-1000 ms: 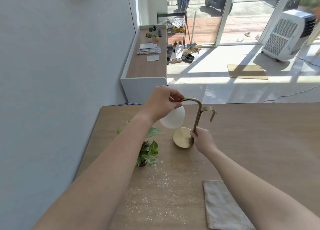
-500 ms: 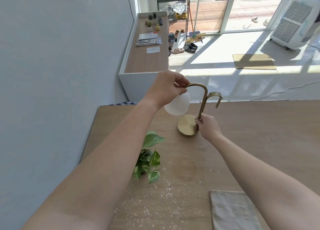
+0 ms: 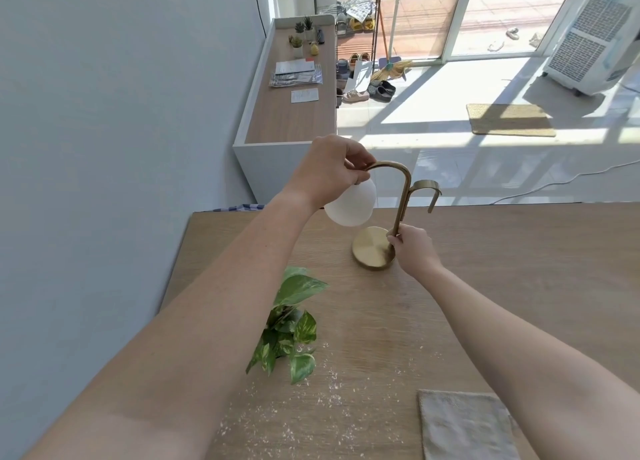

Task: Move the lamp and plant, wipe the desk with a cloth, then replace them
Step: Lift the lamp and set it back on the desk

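Note:
A brass lamp [image 3: 401, 196] with a white globe shade [image 3: 351, 205] stands near the far edge of the wooden desk [image 3: 502, 269]. My left hand [image 3: 329, 169] grips the curved neck just above the shade. My right hand [image 3: 414, 248] holds the stem low down, beside the round base [image 3: 369, 248]. A small leafy plant [image 3: 291, 324] sits nearer me on the left, its pot hidden by leaves and my left arm. A grey cloth [image 3: 464, 425] lies flat at the near right. White crumbs [image 3: 311, 411] are scattered between plant and cloth.
The desk's left edge runs close to a pale wall [image 3: 104, 148]. Beyond the far edge stands a low cabinet [image 3: 291, 113] with papers and small pots. A cable [image 3: 554, 182], a doormat [image 3: 509, 118] and a white air cooler [image 3: 595, 37] are on the sunlit floor.
The lamp has shifted toward the desk's far edge with both hands on it. The plant and the cloth have stayed in place.

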`<state>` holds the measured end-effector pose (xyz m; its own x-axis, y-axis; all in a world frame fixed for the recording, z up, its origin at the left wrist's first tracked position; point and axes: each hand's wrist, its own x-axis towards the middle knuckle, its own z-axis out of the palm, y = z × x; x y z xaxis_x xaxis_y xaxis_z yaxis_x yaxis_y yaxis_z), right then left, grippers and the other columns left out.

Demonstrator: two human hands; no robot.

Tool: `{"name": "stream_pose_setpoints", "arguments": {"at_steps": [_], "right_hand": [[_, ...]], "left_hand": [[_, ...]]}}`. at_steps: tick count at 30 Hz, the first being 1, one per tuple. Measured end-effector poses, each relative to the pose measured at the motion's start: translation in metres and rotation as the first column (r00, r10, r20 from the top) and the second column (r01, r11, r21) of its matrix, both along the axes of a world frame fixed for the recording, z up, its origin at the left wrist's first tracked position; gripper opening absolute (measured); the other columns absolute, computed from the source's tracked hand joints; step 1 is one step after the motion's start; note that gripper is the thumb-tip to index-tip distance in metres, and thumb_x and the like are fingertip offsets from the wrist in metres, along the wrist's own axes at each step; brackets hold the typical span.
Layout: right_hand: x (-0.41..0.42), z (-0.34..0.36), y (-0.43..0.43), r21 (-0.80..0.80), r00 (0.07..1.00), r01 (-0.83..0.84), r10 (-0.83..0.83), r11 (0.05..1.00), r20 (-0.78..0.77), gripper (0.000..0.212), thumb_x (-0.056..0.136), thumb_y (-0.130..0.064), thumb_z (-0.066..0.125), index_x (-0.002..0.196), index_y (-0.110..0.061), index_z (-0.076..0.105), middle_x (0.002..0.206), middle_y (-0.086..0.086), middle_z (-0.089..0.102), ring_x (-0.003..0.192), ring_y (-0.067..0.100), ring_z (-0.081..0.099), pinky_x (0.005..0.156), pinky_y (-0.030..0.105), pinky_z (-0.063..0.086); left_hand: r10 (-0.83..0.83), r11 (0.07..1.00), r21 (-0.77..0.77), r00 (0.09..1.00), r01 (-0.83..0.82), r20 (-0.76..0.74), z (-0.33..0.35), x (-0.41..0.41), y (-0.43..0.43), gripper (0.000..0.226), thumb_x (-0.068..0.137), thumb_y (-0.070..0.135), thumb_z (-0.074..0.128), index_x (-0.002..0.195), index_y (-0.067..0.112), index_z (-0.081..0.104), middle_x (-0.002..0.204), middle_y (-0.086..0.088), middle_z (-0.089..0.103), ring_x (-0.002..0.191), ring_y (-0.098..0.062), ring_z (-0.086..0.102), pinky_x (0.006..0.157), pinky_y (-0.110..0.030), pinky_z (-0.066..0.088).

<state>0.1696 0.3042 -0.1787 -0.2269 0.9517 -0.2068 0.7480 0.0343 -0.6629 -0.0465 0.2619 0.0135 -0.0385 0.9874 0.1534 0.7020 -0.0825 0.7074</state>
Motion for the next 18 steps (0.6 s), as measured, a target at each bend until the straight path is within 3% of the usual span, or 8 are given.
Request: {"name": "stream_pose_setpoints", "arguments": {"at_steps": [6, 11, 18], "right_hand": [[-0.001, -0.002, 0.005, -0.030, 1.000, 0.010, -0.011, 0.999, -0.015, 0.017, 0.108, -0.019, 0.056, 0.101, -0.018, 0.071, 0.091, -0.005, 0.068, 0.091, 0.021, 0.065, 0.078, 0.035, 0.046], [0.001, 0.000, 0.005, -0.060, 1.000, -0.001, -0.001, 0.998, -0.020, 0.015, 0.107, -0.023, 0.060, 0.113, -0.017, 0.072, 0.105, 0.001, 0.072, 0.101, 0.024, 0.067, 0.085, 0.037, 0.051], [0.013, 0.007, -0.013, -0.111, 0.999, 0.029, -0.027, 0.993, 0.020, 0.036, 0.107, -0.032, 0.059, 0.137, -0.013, 0.063, 0.125, 0.007, 0.070, 0.103, 0.022, 0.061, 0.082, 0.035, 0.047]], "left_hand": [[0.009, 1.000, 0.000, 1.000, -0.009, -0.005, -0.002, 0.004, 0.004, 0.022, 0.088, 0.016, 0.085, 0.108, 0.024, 0.085, 0.095, 0.011, 0.080, 0.088, -0.006, 0.075, 0.093, -0.040, 0.063], [0.006, 1.000, -0.027, 1.000, -0.007, -0.021, -0.002, 0.003, 0.004, 0.021, 0.089, 0.019, 0.085, 0.109, 0.025, 0.084, 0.096, 0.010, 0.080, 0.090, -0.006, 0.075, 0.094, -0.038, 0.063], [0.022, 0.999, -0.032, 0.999, -0.021, 0.046, -0.004, 0.005, -0.014, 0.024, 0.096, 0.028, 0.079, 0.119, 0.022, 0.080, 0.108, 0.011, 0.079, 0.097, 0.001, 0.074, 0.083, -0.013, 0.051]]}}
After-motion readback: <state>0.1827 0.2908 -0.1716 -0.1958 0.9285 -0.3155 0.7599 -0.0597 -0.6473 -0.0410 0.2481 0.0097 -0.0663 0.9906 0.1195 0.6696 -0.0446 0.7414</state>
